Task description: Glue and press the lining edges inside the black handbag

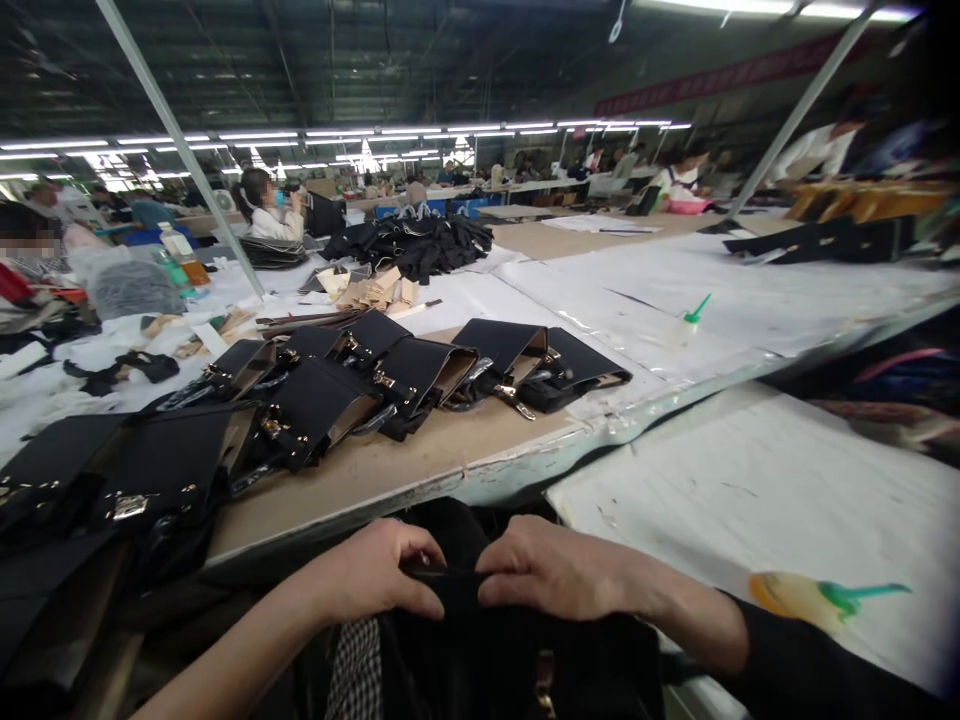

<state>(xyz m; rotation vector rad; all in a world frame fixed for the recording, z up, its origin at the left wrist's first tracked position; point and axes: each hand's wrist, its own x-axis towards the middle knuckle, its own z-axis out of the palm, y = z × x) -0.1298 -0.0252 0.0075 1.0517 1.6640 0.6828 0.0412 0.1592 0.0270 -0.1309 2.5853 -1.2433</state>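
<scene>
A black bag (517,650) with a gold-coloured clasp lies at the bottom centre, below the table edge. My left hand (379,570) pinches its upper edge between thumb and fingers. Close beside it on the right, my right hand (544,565) grips the same edge, thumb toward me. The two hands are a short gap apart. The lower part of the bag runs out of the frame.
Several black bags with gold hardware (322,400) cover the table's brown board (420,465). A glue bottle with a green nozzle (795,592) lies on the right-hand table; another (684,322) stands farther back. Black pieces (420,240) are piled behind. People sit farther off.
</scene>
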